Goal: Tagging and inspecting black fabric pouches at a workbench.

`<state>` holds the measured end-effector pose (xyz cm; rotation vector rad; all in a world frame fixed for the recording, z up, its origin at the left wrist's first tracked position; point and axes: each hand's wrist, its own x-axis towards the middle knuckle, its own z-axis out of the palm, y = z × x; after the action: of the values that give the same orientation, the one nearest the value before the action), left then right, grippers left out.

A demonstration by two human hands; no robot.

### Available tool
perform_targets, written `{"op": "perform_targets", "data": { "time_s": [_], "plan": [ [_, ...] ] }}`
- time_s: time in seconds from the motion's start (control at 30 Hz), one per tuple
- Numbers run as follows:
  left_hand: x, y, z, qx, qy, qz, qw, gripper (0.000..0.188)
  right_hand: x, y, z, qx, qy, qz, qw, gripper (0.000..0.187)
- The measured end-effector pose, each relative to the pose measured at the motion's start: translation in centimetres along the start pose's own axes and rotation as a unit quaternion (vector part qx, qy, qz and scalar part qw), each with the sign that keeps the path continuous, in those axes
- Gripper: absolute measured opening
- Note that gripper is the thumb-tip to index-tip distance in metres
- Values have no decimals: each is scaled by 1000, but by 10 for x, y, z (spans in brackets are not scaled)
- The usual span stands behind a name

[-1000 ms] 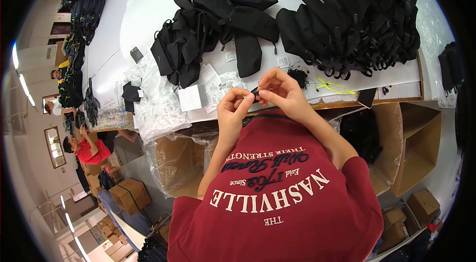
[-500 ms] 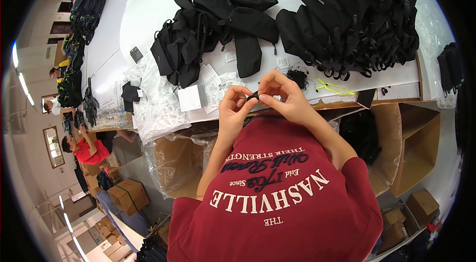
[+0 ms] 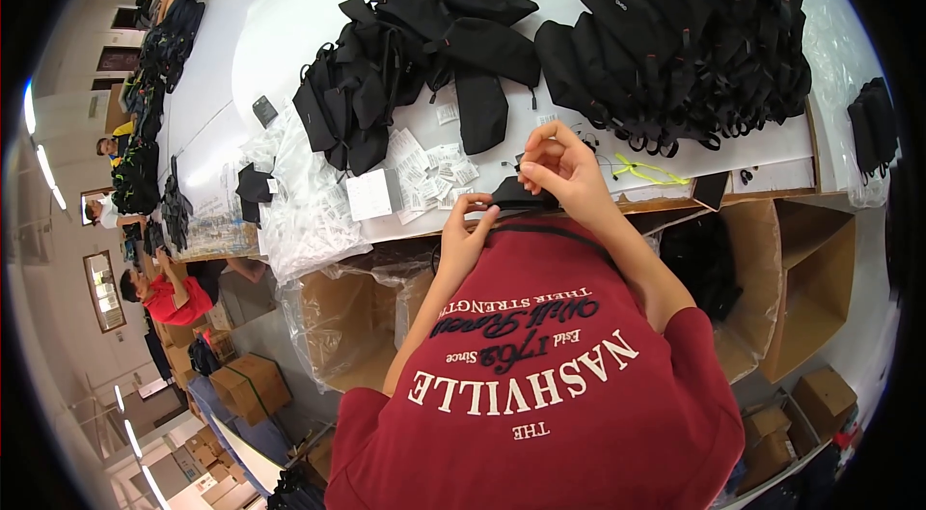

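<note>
My left hand (image 3: 465, 232) is closed on the near left edge of a small black fabric bag (image 3: 511, 192) at the table's front edge, against my shirt. My right hand (image 3: 567, 172) is raised just above the bag's right part, fingertips pinched together. Something small and dark shows at those fingertips, too small to name. Paper tags (image 3: 429, 170) with printed labels lie loose beyond my left hand. Behind my right hand, partly hidden by it, is a tangle of thin black cords (image 3: 590, 138).
A loose heap of black bags (image 3: 386, 47) lies ahead, with a large stack of black bags (image 3: 694, 47) to its right. Clear plastic (image 3: 309, 211) and a white card box (image 3: 372, 194) sit left. Yellow cord (image 3: 646, 170) lies right. Open cartons (image 3: 810, 269) stand below the table.
My hands have moved apart. The right has lifted up and to the right, while the left has dropped slightly. More of the black bag shows between them.
</note>
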<state>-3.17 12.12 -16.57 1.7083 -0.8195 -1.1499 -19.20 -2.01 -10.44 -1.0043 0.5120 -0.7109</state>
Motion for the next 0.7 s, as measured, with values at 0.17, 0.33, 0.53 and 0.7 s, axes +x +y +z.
{"op": "perform_targets", "data": {
  "time_s": [0.17, 0.33, 0.53, 0.7],
  "plan": [
    [11, -14, 2, 55, -38, 86, 994, 27, 0, 2, 1, 22, 13, -8, 1000, 19],
    [20, 8, 8, 212, -24, 60, 975, 24, 0, 6, -5, 30, 5, 4, 1000, 18],
    [36, 11, 18, 272, -24, 169, 947, 20, 0, 9, -8, 16, 11, 15, 1000, 16],
    [54, 4, 24, 343, 6, 276, 898, 15, -2, -5, -15, -318, 113, -38, 940, 8]
  ]
}}
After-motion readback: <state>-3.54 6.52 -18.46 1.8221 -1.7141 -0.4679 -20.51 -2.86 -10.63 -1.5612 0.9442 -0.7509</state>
